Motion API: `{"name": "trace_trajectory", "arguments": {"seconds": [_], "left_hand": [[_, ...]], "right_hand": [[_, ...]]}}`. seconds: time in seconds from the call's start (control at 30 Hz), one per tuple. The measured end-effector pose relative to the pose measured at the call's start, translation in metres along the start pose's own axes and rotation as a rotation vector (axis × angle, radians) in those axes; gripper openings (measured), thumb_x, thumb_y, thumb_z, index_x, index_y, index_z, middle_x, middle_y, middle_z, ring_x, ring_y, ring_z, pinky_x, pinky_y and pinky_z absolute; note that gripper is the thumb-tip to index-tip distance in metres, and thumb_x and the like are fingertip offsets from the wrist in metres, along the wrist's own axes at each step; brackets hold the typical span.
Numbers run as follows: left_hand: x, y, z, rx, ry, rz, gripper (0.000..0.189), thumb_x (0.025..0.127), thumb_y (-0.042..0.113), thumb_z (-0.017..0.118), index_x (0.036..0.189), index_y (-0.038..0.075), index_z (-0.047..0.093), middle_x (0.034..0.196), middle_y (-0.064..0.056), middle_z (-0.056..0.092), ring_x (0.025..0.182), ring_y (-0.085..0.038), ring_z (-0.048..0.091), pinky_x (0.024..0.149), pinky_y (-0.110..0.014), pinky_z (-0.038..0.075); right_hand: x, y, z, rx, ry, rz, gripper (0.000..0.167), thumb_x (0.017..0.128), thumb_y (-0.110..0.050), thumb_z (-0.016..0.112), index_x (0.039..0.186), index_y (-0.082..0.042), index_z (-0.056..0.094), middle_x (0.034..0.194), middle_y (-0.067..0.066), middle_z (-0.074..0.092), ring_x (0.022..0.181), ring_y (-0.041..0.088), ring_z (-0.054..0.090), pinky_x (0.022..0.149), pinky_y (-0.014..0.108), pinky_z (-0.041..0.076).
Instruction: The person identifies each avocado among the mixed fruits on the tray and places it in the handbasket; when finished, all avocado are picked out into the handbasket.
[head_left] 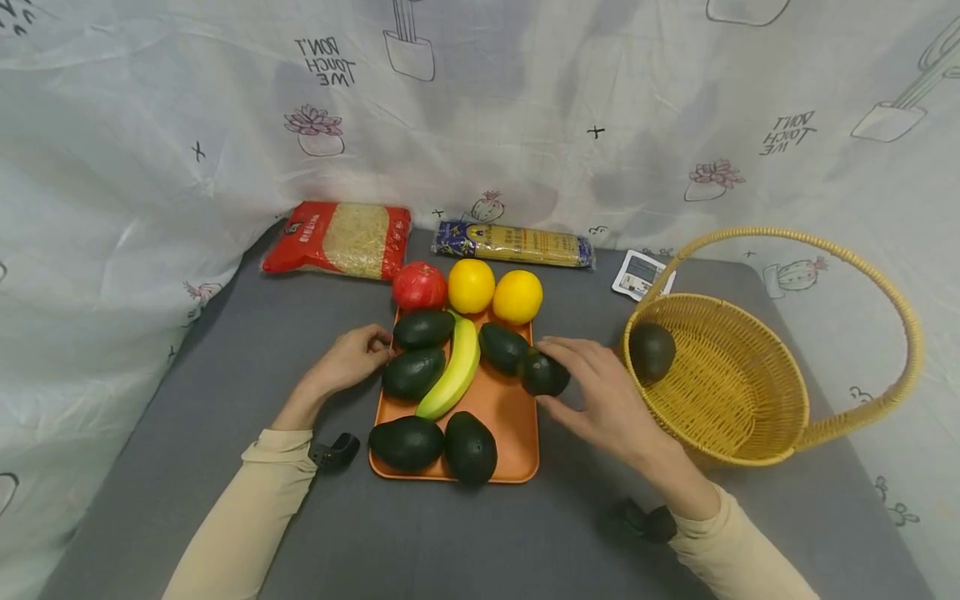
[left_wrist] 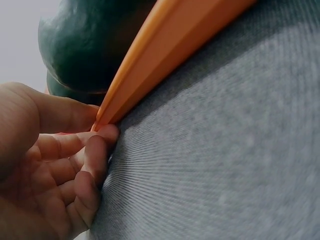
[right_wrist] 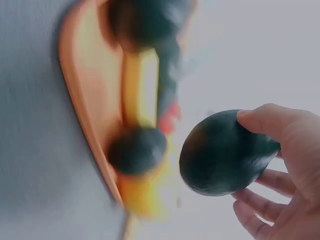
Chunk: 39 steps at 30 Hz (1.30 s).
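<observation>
Head view puts an orange tray (head_left: 510,433) on a grey table (head_left: 420,542), between the person's two hands. At the tray's left edge the left hand (head_left: 352,357) pinches the rim; the left wrist view shows thumb and forefinger on it, the other fingers bent inward. Over the tray's right edge, the right hand (head_left: 600,396) grips a dark green avocado (head_left: 545,373) between thumb and fingers, and the right wrist view shows it raised clear of the tray

Five more avocados (head_left: 470,447) lie in the tray: two by the left edge, one at the near left corner, one beside that at the near edge, and one toward the far right corner. A yellow banana (head_left: 457,367) slants between them. Along the tray's far edge sit a red pomegranate (head_left: 419,287) and two yellow-orange round fruits (head_left: 471,286)

Near the table's right edge, a wicker basket (head_left: 720,383) holds another avocado (head_left: 651,352) against its left wall. A red bag (head_left: 337,240) and a yellow packet (head_left: 514,243) lie along the table's far edge
</observation>
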<state>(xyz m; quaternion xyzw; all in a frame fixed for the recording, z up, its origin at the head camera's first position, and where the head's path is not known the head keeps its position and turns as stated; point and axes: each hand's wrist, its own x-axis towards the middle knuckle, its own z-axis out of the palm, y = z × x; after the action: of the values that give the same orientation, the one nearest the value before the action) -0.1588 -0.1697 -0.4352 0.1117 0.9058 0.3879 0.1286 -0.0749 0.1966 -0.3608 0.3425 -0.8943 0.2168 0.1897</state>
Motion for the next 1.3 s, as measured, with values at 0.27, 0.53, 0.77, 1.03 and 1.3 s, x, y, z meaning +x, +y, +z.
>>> {"name": "trace_trajectory", "arguments": {"seconds": [0.27,0.53,0.77,1.03,1.3], "left_hand": [[0.0,0.005,-0.003,0.008,-0.004,-0.003,0.031,0.095,0.014,0.056,0.118,-0.006,0.06,0.092,-0.016,0.068,0.075,-0.018,0.058,0.067,-0.028,0.042],[-0.001,0.007,-0.004,0.004,-0.005,-0.003,0.03,0.095,0.014,0.056,0.118,-0.006,0.06,0.091,-0.015,0.067,0.072,-0.017,0.056,0.067,-0.029,0.042],[-0.003,0.001,0.001,0.011,-0.013,-0.013,0.031,0.095,0.015,0.056,0.119,-0.004,0.06,0.092,-0.014,0.067,0.075,-0.017,0.058,0.069,-0.029,0.043],[-0.002,-0.001,0.006,-0.005,-0.014,-0.021,0.031,0.096,0.016,0.056,0.119,-0.005,0.06,0.094,-0.015,0.069,0.077,-0.019,0.061,0.07,-0.029,0.045],[-0.001,0.002,0.001,0.01,-0.008,-0.013,0.03,0.096,0.015,0.056,0.119,-0.004,0.06,0.093,-0.015,0.068,0.078,-0.019,0.061,0.07,-0.029,0.044]], "right_hand": [[-0.011,0.054,-0.081,-0.189,0.035,0.22,0.065,0.069,-0.012,0.082,0.129,-0.004,0.058,0.12,0.021,0.064,0.11,0.04,0.056,0.093,0.055,0.041],[-0.017,0.123,-0.106,-0.401,-0.198,0.383,0.064,0.072,-0.015,0.08,0.131,-0.003,0.055,0.12,0.028,0.061,0.107,0.049,0.054,0.084,0.062,0.042],[-0.018,0.161,-0.087,-0.46,-0.472,0.442,0.051,0.076,-0.012,0.072,0.12,0.006,0.053,0.109,0.032,0.063,0.092,0.053,0.058,0.072,0.061,0.046],[-0.018,0.176,-0.07,-0.43,-0.601,0.487,0.057,0.078,-0.011,0.071,0.127,0.007,0.049,0.119,0.035,0.058,0.102,0.056,0.056,0.079,0.063,0.048],[-0.012,0.167,-0.075,-0.389,-0.573,0.476,0.054,0.079,-0.009,0.07,0.128,0.002,0.051,0.123,0.034,0.056,0.108,0.055,0.054,0.082,0.063,0.047]]}}
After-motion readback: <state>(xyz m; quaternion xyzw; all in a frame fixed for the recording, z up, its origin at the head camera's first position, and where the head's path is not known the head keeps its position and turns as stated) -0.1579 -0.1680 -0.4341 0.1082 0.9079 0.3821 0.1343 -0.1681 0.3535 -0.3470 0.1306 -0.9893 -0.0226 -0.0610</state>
